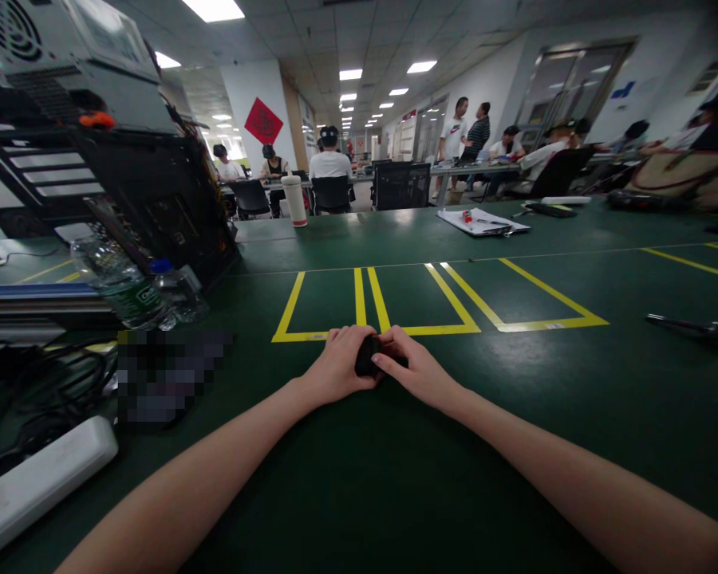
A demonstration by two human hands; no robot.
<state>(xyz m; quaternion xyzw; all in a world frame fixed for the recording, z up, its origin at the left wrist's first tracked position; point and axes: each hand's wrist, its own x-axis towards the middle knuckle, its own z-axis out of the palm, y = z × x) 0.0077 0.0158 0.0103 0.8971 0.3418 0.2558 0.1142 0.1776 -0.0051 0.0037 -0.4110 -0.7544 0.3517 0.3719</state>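
Both hands meet over the green table (347, 486), just in front of the yellow tape lines. Between them is a small black object (367, 356) with a rounded outline, mostly covered by fingers; its exact kind cannot be made out. My left hand (342, 363) wraps around its left side, fingers curled over the far edge. From the right, my right hand (412, 363) grips it with the thumb on the near face and the fingers bent over the top.
Yellow tape (443, 328) marks several boxes on the table. At left stand computer cases (155, 191), plastic bottles (116, 279), black cables (41, 391) and a white power strip (48, 478). A cup (294, 199), clipboard (482, 222) and dark pen-like tool (694, 325) lie farther off. People sit beyond.
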